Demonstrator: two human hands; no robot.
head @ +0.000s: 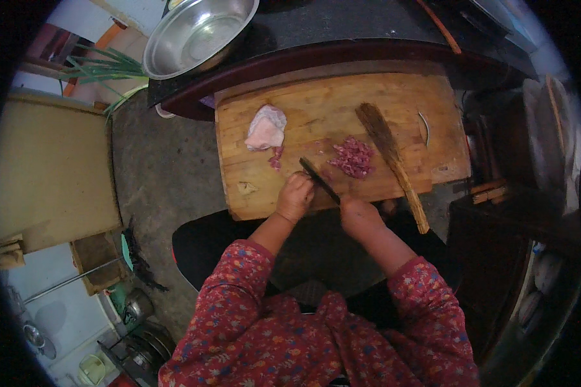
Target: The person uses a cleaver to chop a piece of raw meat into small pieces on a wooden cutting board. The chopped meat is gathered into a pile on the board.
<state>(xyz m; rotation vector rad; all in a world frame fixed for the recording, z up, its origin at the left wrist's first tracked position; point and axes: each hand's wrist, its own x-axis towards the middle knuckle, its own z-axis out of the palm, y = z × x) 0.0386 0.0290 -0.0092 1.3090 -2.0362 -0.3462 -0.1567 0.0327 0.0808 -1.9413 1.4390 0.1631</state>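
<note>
My right hand (363, 216) grips the handle of a knife (320, 181). Its dark blade slants up and left over the wooden cutting board (290, 92), edge-on to me. Close against the blade's left side, my left hand (296, 192) rests near the board's front with curled fingers; whatever lies under them is hidden. Beyond the hands is a pale chunk of raw meat (266, 129), apparently with skin, and a small red strip of meat (275, 158) beside it. A heap of chopped red meat (353, 157) lies right of the blade.
A bundled-fibre brush (385, 140) lies across the board's right part, its end overhanging the front edge. Near it is a curved metal handle (424, 128). A steel basin (201, 38) stands on the dark counter (314, 24) behind. Green onions (109, 67) are at upper left.
</note>
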